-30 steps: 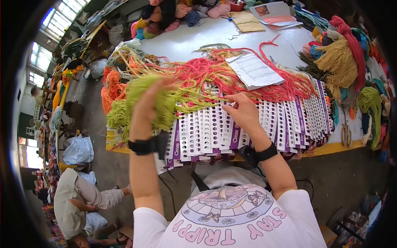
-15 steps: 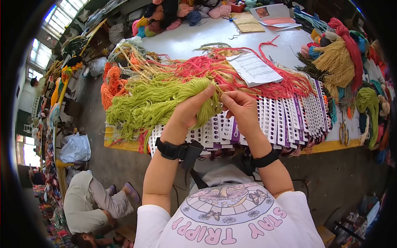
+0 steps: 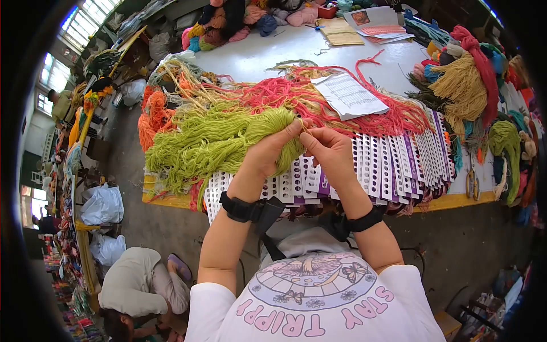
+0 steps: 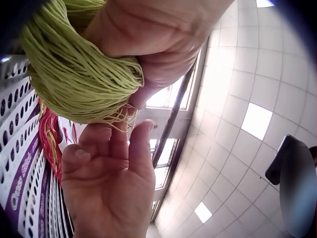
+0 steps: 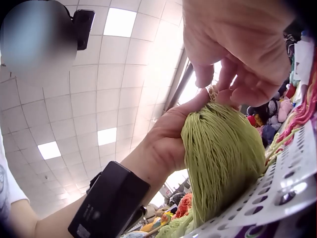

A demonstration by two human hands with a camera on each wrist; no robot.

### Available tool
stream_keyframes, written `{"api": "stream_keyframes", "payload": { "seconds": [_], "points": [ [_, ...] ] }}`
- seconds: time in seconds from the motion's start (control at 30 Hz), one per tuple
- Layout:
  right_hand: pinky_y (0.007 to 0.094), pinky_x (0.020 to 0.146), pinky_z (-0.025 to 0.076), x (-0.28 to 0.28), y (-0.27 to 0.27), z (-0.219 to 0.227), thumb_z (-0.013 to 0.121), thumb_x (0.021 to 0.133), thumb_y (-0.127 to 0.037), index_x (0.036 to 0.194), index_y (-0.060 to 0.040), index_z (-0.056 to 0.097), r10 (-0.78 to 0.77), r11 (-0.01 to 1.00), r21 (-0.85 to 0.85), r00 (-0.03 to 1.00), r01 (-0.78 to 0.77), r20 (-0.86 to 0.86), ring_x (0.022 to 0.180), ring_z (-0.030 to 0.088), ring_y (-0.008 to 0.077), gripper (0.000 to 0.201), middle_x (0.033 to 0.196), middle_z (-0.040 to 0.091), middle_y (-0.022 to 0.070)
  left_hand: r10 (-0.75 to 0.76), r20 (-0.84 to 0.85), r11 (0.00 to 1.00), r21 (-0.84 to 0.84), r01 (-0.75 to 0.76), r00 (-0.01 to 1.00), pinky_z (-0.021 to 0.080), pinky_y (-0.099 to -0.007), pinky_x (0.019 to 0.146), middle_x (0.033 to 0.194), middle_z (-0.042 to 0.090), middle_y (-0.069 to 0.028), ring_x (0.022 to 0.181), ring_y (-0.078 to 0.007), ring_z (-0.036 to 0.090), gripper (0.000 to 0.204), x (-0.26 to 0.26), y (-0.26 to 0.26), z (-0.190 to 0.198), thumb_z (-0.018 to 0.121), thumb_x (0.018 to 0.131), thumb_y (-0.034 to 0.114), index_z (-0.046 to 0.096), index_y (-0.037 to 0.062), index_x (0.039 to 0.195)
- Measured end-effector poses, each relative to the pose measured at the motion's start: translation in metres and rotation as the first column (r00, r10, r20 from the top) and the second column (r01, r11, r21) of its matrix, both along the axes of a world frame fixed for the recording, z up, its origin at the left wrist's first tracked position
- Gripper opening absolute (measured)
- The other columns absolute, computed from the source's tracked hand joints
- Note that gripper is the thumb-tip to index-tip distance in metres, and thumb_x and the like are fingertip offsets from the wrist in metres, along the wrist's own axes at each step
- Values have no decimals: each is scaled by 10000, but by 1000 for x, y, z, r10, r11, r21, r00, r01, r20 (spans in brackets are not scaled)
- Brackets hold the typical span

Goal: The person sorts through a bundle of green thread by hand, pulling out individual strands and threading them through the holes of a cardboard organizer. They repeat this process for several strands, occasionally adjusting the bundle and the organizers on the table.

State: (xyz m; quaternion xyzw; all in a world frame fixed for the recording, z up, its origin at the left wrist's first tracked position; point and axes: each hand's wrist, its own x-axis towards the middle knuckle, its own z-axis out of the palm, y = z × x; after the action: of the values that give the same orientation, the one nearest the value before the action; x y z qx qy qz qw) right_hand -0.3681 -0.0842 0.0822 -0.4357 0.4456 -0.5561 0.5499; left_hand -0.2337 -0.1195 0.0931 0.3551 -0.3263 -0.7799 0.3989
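A thick hank of lime-green yarn [image 3: 228, 134] stretches to the left across a row of punched cards [image 3: 387, 165]. My left hand [image 3: 266, 153] grips its gathered right end, thumb on top, and the strands bulge out below the fist in the left wrist view. Close against it, my right hand [image 3: 335, 153] pinches thin loose strands at the tip of the hank, thumb against fingers. Those small loops [image 4: 124, 116] show between both hands in the left wrist view. Red yarn [image 3: 273, 91] lies just behind the hands.
A printed sheet [image 3: 350, 97] rests on the red yarn. Orange yarn [image 3: 155, 121] is heaped at the left end, and tan yarn [image 3: 461, 82] hangs at the right. Scissors [image 3: 472, 182] lie near the yellow table edge [image 3: 171, 200]. Another person [image 3: 134, 285] bends over at lower left.
My left hand has come rightward with the green hank to meet my right hand, whose fingers have closed on the strands at its end. Over the last half second both hands have barely moved.
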Motion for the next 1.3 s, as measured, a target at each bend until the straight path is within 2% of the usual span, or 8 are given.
{"api": "stream_keyframes", "payload": {
  "seconds": [0.73, 0.9, 0.97, 1.03, 1.13, 1.2, 1.27, 1.3],
  "points": [
    [168, 503, 393, 0, -13, -16, 581, 786, -152, 804, -31, 616, -177, 984, -30, 984, 177, 2, 602, 494, 34, 128, 719, 586, 2, 201, 97, 958, -228, -174, 975, 459, -289, 741, 920, 575, -74, 842, -149, 553, 229, -15, 6, -11, 459, 868, 207, 563, 15, 940],
    [287, 627, 446, -42, -12, -1, 484, 790, -201, 824, -56, 556, -261, 965, 189, 577, 183, 774, 832, 550, 155, 166, 958, 580, 55, 154, -396, 970, -116, -216, 905, 448, -370, 779, 824, 579, -93, 840, -238, 561, 207, 30, -16, -5, 483, 832, 185, 528, 39, 972],
    [311, 692, 466, -145, -11, -26, 485, 797, -186, 844, -19, 567, 156, 979, -196, 406, 58, 900, 881, 563, 210, 191, 930, 598, 116, 230, -530, 933, -117, -339, 816, 436, -411, 808, 812, 577, -82, 830, -260, 555, 285, 84, -35, 2, 513, 821, 255, 501, 50, 1019],
    [346, 749, 460, -284, 40, -11, 471, 739, -112, 721, 15, 537, -267, 775, -211, 612, 595, 745, 691, 558, 218, 144, 714, 567, 114, 442, -277, 600, -616, -511, 853, 426, -382, 835, 802, 553, -33, 786, -191, 542, 291, 136, -39, 24, 526, 822, 283, 509, 54, 1001],
    [338, 747, 457, -397, 112, 34, 424, 714, -79, 530, -23, 354, -678, 116, -143, 184, 983, 712, 478, 427, 148, 204, 474, 369, 38, 170, -811, 880, -130, -456, 560, 440, -328, 750, 734, 504, -16, 678, -122, 514, 212, 143, -31, 50, 481, 850, 275, 535, 72, 878],
    [313, 694, 455, -357, 73, 30, 400, 780, -108, 676, -29, 432, -580, 589, -331, 671, 737, 462, 525, 424, 136, 134, 554, 394, 34, 4, -839, 954, -161, -255, 544, 440, -299, 689, 694, 483, -13, 629, -101, 494, 217, 109, -38, 45, 460, 860, 281, 538, 80, 832],
    [258, 540, 422, -255, 12, 17, 438, 831, -153, 705, -87, 465, -652, 713, -108, 712, 692, 259, 609, 438, 98, 145, 648, 427, -3, 194, -347, 941, -198, -274, 918, 424, -266, 562, 655, 482, -3, 591, -101, 486, 196, 50, -37, 9, 477, 853, 280, 547, 98, 827],
    [254, 539, 468, -179, 9, 25, 460, 813, -129, 873, -56, 504, -330, 925, -183, 943, 332, 44, 701, 462, 94, 105, 841, 469, 21, 136, -114, 970, -186, -155, 984, 424, -270, 544, 677, 495, -2, 586, -107, 487, 216, 21, -38, -9, 494, 841, 308, 546, 99, 831]
  ]
}}
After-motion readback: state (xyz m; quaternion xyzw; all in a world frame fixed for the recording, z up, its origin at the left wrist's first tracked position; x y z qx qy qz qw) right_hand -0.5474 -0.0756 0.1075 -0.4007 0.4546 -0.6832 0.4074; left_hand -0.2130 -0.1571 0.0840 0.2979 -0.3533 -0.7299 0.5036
